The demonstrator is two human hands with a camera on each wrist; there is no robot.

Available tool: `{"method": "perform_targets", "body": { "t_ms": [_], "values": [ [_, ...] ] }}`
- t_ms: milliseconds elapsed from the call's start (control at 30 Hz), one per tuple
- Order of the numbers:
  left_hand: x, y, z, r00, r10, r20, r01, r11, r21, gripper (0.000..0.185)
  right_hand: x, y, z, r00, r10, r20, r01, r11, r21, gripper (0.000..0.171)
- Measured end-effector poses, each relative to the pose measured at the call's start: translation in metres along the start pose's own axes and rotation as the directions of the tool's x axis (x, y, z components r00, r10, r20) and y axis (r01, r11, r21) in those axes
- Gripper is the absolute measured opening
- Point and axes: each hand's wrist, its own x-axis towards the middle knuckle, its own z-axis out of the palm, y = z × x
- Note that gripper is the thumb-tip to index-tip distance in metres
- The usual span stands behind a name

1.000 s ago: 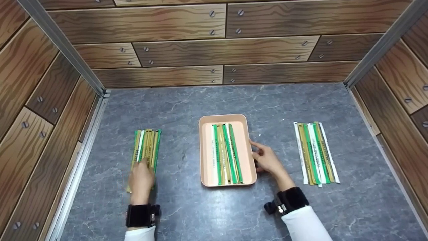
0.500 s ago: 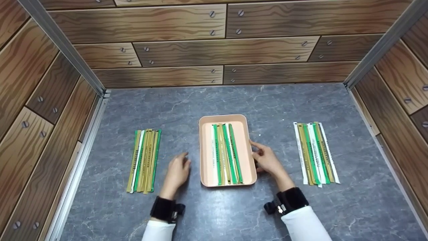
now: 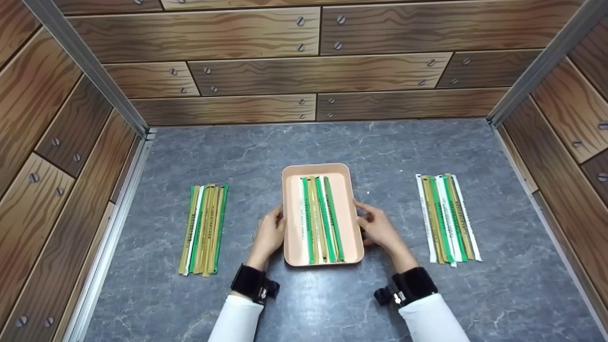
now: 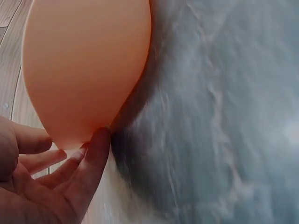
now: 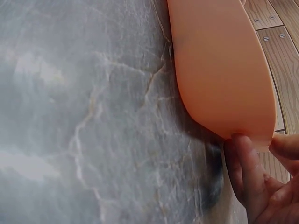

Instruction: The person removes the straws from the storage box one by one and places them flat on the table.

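Got my left hand point(image 3: 270, 233) and right hand point(image 3: 379, 227) on opposite sides of the peach tray point(image 3: 292, 247) of wrapped chopsticks point(image 3: 320, 218), each grip pinching its rim.

Matt smooth plastic tray point(image 3: 289, 216); grey marbled tabletop point(image 3: 389, 147); wood-grain walls point(image 3: 266, 71).
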Motion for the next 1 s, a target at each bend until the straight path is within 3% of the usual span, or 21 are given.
{"method": "perform_targets", "body": {
  "t_ms": [133, 267, 333, 400, 567, 667, 767, 867, 1000],
  "values": [
    [0.001, 0.0, -0.002, 0.999, -0.027, -0.017, 0.027, 0.999, -0.019, 0.048, -0.001, -0.001, 0.003, 1.0, -0.008, -0.02, 0.007, 0.999, -0.034, 0.052],
    [0.002, 0.0, -0.003, 0.999, -0.045, -0.011, 0.045, 0.998, -0.036, 0.05, -0.003, -0.004, 0.005, 0.998, -0.026, -0.056, 0.018, 0.989, -0.149, 0.051],
    [0.002, 0.001, -0.003, 0.998, -0.058, -0.009, 0.058, 0.997, -0.046, 0.048, -0.004, -0.006, 0.006, 0.994, -0.07, -0.089, 0.045, 0.965, -0.258, 0.049],
    [0.002, 0.001, -0.003, 0.997, -0.075, -0.011, 0.074, 0.996, -0.049, 0.047, -0.006, -0.009, 0.008, 0.981, -0.14, -0.134, 0.079, 0.921, -0.381, 0.045],
    [0.002, 0.005, -0.004, 0.991, -0.131, -0.019, 0.13, 0.99, -0.044, 0.045, -0.014, -0.019, 0.02, 0.898, -0.375, -0.231, 0.162, 0.77, -0.617, 0.034],
    [0.003, 0.007, -0.004, 0.99, -0.143, -0.017, 0.143, 0.989, -0.034, 0.044, -0.018, -0.024, 0.032, 0.838, -0.502, -0.214, 0.262, 0.714, -0.649, 0.027],
    [0.004, 0.009, -0.005, 0.988, -0.153, -0.014, 0.152, 0.988, -0.035, 0.044, -0.02, -0.028, 0.044, 0.806, -0.572, -0.151, 0.362, 0.679, -0.638, 0.021],
    [0.005, 0.01, -0.006, 0.986, -0.165, -0.011, 0.165, 0.985, -0.042, 0.044, -0.02, -0.029, 0.055, 0.838, -0.54, -0.079, 0.377, 0.677, -0.632, 0.018],
    [0.005, 0.011, -0.006, 0.984, -0.176, -0.011, 0.175, 0.983, -0.049, 0.044, -0.02, -0.026, 0.065, 0.906, -0.421, -0.032, 0.283, 0.661, -0.695, 0.024]
  ]
}}
